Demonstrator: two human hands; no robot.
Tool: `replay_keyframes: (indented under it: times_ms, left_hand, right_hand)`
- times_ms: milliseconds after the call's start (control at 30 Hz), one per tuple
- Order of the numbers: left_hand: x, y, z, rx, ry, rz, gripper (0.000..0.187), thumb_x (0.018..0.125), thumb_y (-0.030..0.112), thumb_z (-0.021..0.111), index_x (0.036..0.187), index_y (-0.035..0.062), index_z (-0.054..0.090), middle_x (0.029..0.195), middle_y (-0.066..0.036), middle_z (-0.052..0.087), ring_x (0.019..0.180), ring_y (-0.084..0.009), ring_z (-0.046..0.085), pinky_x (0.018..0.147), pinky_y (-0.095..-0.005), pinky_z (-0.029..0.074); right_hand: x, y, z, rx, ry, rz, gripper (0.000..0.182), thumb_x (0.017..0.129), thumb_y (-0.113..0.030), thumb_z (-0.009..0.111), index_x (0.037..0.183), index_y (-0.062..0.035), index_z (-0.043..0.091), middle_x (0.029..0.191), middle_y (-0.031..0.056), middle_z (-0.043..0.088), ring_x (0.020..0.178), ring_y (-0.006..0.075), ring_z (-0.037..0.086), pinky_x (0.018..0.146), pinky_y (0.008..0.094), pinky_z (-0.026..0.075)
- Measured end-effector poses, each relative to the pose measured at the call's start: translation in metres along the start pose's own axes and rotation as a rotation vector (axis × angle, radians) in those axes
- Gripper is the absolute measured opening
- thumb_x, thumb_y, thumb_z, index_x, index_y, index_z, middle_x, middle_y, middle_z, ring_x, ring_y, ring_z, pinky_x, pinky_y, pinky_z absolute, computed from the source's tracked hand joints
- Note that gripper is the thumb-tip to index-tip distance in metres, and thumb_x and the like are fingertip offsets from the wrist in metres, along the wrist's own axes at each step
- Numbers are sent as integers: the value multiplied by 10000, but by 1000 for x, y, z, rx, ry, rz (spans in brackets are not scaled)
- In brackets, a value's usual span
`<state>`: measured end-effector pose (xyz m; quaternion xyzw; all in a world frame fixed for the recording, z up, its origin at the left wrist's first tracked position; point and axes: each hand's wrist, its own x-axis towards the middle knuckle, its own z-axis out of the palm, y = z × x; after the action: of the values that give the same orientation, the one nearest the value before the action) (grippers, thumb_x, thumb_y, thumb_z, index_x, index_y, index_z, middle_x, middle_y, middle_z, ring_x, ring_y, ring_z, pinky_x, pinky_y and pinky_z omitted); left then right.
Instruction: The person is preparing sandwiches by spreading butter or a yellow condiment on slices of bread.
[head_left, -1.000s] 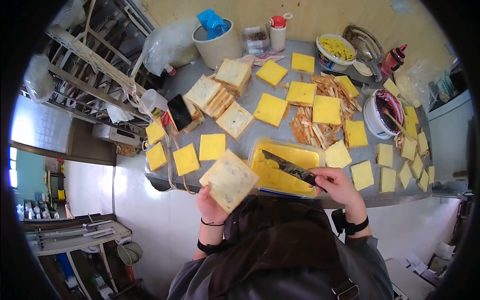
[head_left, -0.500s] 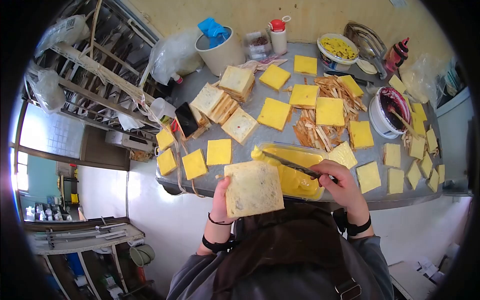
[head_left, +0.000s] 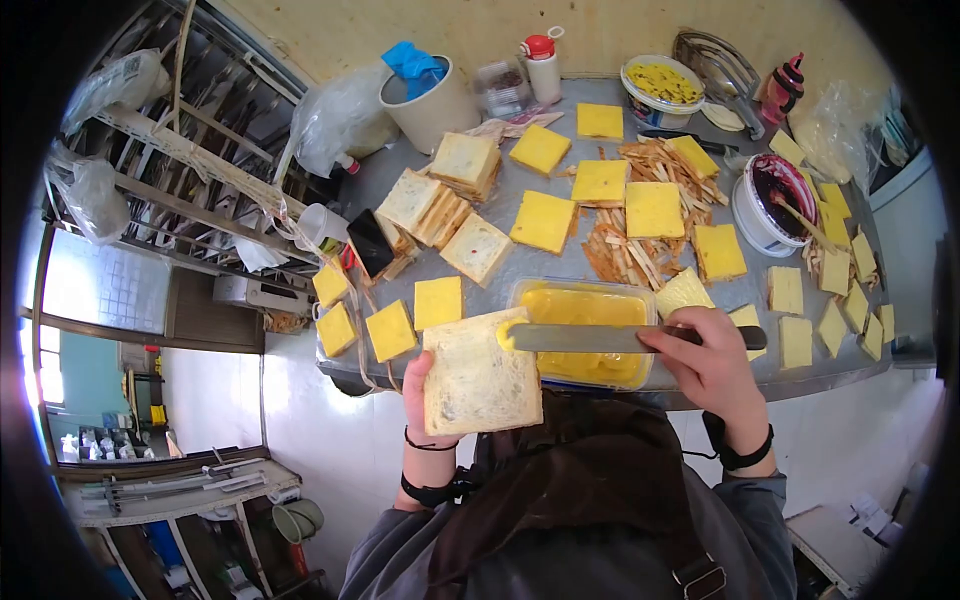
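My left hand (head_left: 418,400) is closed on the left edge of a square slice of crustless-looking bread (head_left: 482,375), held tilted up in front of me. In my right hand (head_left: 705,355) is a spatula (head_left: 580,338) with a long flat metal blade and dark handle, lying level. A dab of yellow spread (head_left: 507,335) on the blade's tip touches the slice's upper right corner. Beneath the blade stands a clear rectangular tub (head_left: 648,378) holding more yellow spread. The slice's face is pale apart from that dab.
Bread stacks (head_left: 425,208) stand at centre-left beside a black phone (head_left: 370,243). Yellow-coated squares (head_left: 542,222) lie across the table, some on cut crust strips (head_left: 625,258). A bucket of dark red jam (head_left: 765,225) is at right; a beige bin (head_left: 425,110) stands at the back.
The spatula has swung level and its loaded tip has come down from above the tub onto the slice. The bread has moved slightly left, and my right hand has shifted right.
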<state>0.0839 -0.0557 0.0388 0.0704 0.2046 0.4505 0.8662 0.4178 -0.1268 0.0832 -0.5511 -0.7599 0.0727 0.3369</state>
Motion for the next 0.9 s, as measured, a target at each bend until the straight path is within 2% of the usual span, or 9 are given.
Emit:
replay_keyframes:
  times_ms: [167,267,367,467,767,900]
  left_hand:
    - [-10,11,-9,33,-32,76,635,896,359,518,1378,-32,382,1340,-215,509,1188,-343,549,991,-458,463]
    - [-16,15,-16,155,-19,99,645,894,361,531,1376,-40,380,1337,-207,514,1185,-330,554,985,-442,470]
    - [-23,14,-15,273,17,84,656,891,366,538,1377,-43,376,1330,-206,520,1183,-328,557,987,-436,469]
    - [-28,12,-4,384,-27,95,673,882,365,552,1379,-50,370,1333,-209,516,1187,-324,555,994,-428,464]
    - [-36,22,-15,379,-71,50,730,839,353,611,1380,-66,359,1340,-214,507,1201,-333,542,997,-434,455]
    - [-34,26,-20,340,-78,63,710,857,359,585,1381,-62,358,1338,-210,508,1195,-328,544,999,-425,451]
  right_hand:
    - [-5,-1,-22,-160,44,-39,408,665,-65,712,1046,-208,724,920,19,562,756,202,543,686,332,422]
    - [-5,-13,-19,-60,54,-30,421,665,-66,721,1057,-219,725,929,12,557,753,195,531,682,333,405]
    - [3,-25,-13,-186,16,-168,435,659,-76,723,1066,-230,726,927,2,540,747,179,526,678,332,384]
    - [7,-25,0,-263,47,-200,452,656,-89,719,1082,-240,721,921,-1,520,737,167,519,671,328,368]
    - [17,-23,2,-226,91,-103,467,680,-38,688,1114,-210,706,962,24,530,767,187,516,716,334,402]
    - [10,-20,5,-97,127,-14,442,675,-60,705,1098,-189,714,974,38,539,799,208,517,728,330,415]
